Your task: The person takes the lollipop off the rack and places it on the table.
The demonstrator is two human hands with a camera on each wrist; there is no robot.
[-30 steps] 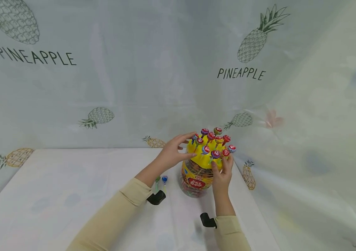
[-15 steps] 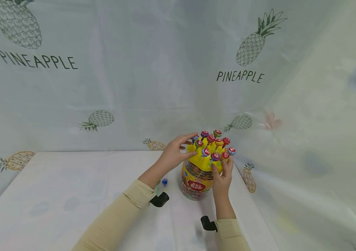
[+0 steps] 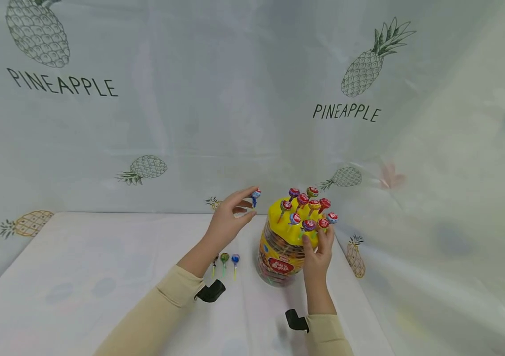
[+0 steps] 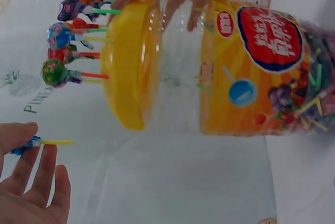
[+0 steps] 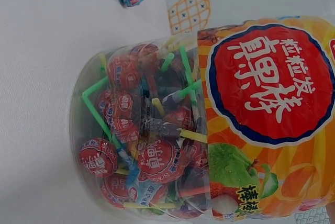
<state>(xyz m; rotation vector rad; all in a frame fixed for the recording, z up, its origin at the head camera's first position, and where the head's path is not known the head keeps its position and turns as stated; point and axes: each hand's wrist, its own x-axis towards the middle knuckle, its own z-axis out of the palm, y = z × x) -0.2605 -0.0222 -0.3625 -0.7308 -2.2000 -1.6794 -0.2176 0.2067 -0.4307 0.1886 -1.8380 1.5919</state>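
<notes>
My left hand (image 3: 226,217) pinches a blue-wrapped lollipop (image 3: 256,194) between thumb and fingers, to the left of a big clear candy jar (image 3: 279,249). Its yellow stick shows bare in the left wrist view. Several wrapped lollipops (image 4: 60,35) stand with their sticks in the jar's yellow lid (image 4: 128,72). At the lid's right edge my right hand (image 3: 318,259) grips the rim with thumb and fingers. Through the jar's lower wall the right wrist view shows many loose lollipops (image 5: 157,158); an orange label (image 5: 272,82) wraps its middle.
Three lollipops (image 3: 225,258) lie in a row on the white tabletop (image 3: 123,277), left of the jar near my left wrist. A pineapple-print curtain (image 3: 217,99) hangs behind the table and along its right side.
My left hand has pulled back leftward from the lid, with the blue lollipop drawn out of it. My right hand stays on the lid. The row on the table shows more fully.
</notes>
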